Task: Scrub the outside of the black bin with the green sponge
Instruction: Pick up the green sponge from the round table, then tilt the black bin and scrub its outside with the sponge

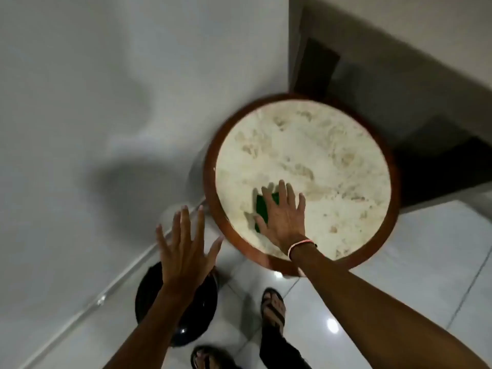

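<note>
A green sponge (pixel 260 206) lies flat on the round stone-topped table (pixel 330 145), near the table's front left. My right hand (pixel 283 217) rests on top of the sponge with fingers spread, covering most of it. The black bin (pixel 149 296) stands on the floor below, next to the wall, partly hidden by my left forearm. My left hand (pixel 183 249) hovers above the bin with fingers spread wide and nothing in it.
The table has a brown wooden rim (pixel 213 161) and stands in a corner against the white wall (pixel 106 102). My sandalled feet (pixel 273 306) are on the glossy white tile floor (pixel 399 262), right of the bin. A dark recess lies behind the table.
</note>
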Demonstrator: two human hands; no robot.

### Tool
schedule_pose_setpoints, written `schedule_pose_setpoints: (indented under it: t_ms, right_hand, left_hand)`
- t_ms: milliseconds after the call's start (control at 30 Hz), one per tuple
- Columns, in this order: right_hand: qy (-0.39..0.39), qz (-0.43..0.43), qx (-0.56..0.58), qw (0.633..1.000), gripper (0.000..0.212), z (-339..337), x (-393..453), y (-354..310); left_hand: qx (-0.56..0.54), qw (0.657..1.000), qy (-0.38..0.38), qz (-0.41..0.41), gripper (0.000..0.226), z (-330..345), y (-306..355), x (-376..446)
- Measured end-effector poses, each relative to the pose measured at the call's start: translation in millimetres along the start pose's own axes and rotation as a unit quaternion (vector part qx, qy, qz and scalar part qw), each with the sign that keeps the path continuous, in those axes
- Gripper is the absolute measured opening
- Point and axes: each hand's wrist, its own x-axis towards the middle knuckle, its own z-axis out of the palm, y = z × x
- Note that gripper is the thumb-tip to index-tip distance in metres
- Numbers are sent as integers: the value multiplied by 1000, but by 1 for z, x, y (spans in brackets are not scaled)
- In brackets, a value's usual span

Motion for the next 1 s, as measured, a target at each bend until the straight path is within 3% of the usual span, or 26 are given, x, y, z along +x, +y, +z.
schedule_pose_setpoints:
  t_ms: [100, 233, 367, 500, 667, 800, 900, 1000]
  right_hand:
    - [39, 56, 30, 997, 71, 41, 21, 9]
    - [176, 72, 65, 980, 61, 83, 22, 7]
    - [255, 76, 116, 957, 51, 96, 32, -8]
    - [285, 41, 190, 939, 45, 96, 27, -16]
    - [334, -51, 277, 899, 42, 103, -15, -50]
    - [265, -86, 385, 880, 43, 141, -69, -99]
    - [126, -22, 469, 874, 42, 191, -100, -133]
    - [7, 61, 533, 844, 41, 248, -116, -166]
  left_hand:
    - [26, 998, -58, -4, 77, 67, 3, 6]
    - [22, 998, -64, -3, 78, 149, -6, 11]
    - [27, 987, -151, 47, 81, 211, -25, 13]
    - [48, 968, -231, 85, 71, 250, -44, 15]
    - [2, 970, -222, 94, 50, 267, -62, 13]
    - [-95, 982, -148, 67, 38, 258, -98, -19]
    - [-145, 981, -129, 5, 40, 250, -152, -76]
    - [-155, 982, -90, -56, 49, 256, -203, -136]
